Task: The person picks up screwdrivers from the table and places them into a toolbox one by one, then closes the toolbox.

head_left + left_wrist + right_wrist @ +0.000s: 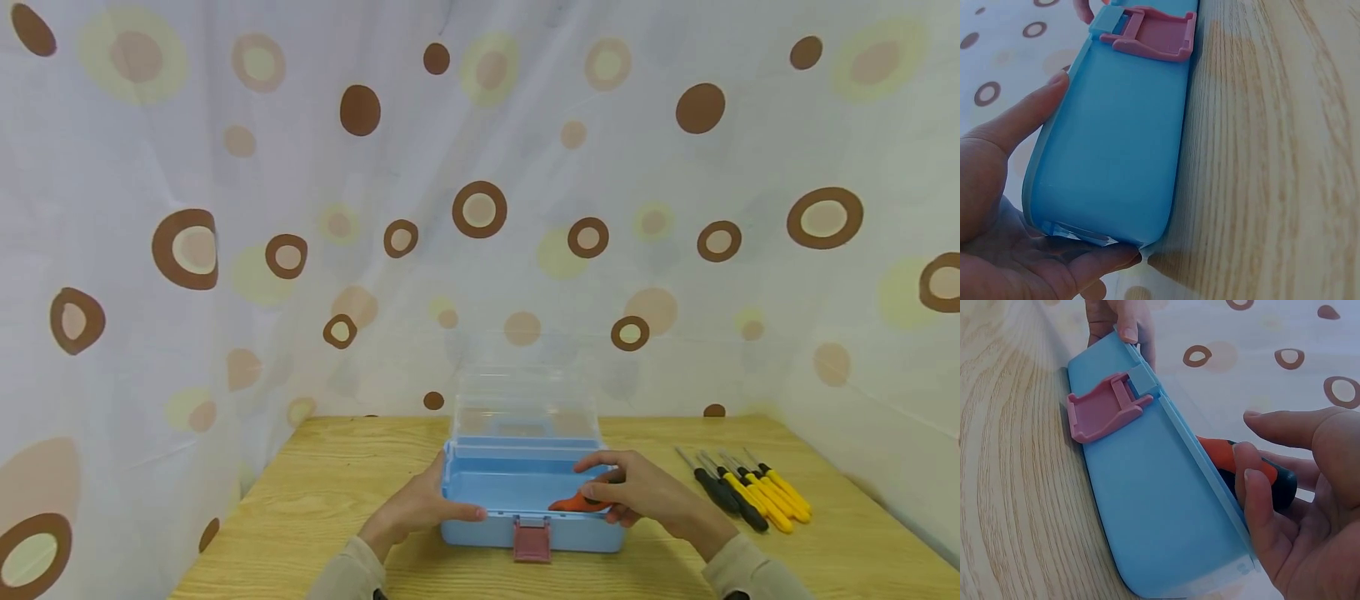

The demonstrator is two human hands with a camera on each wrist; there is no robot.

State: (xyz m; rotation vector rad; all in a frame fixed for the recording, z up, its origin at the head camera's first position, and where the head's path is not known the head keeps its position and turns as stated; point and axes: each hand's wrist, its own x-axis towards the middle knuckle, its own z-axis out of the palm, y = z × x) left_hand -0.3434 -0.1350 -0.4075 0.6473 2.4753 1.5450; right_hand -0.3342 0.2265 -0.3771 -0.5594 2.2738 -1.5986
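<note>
A light-blue toolbox (495, 532) stands on the table with its clear lid (525, 404) raised and its pink latch (532, 542) hanging down in front. My left hand (431, 500) grips the box's left end, thumb on the front rim and fingers around the side, as the left wrist view shows. Just inside the front rim, near the right end, my right hand (633, 492) holds an orange-and-black handled tool (577, 502). In the right wrist view the fingers curl about the handle (1219, 453); the box wall hides its far end, so its kind is unclear.
To the right of the box lie several screwdrivers (783, 492) with yellow-and-black or black handles, their shafts pointing away. The wooden table (315, 500) meets a dotted curtain (405, 167) at the back and sides.
</note>
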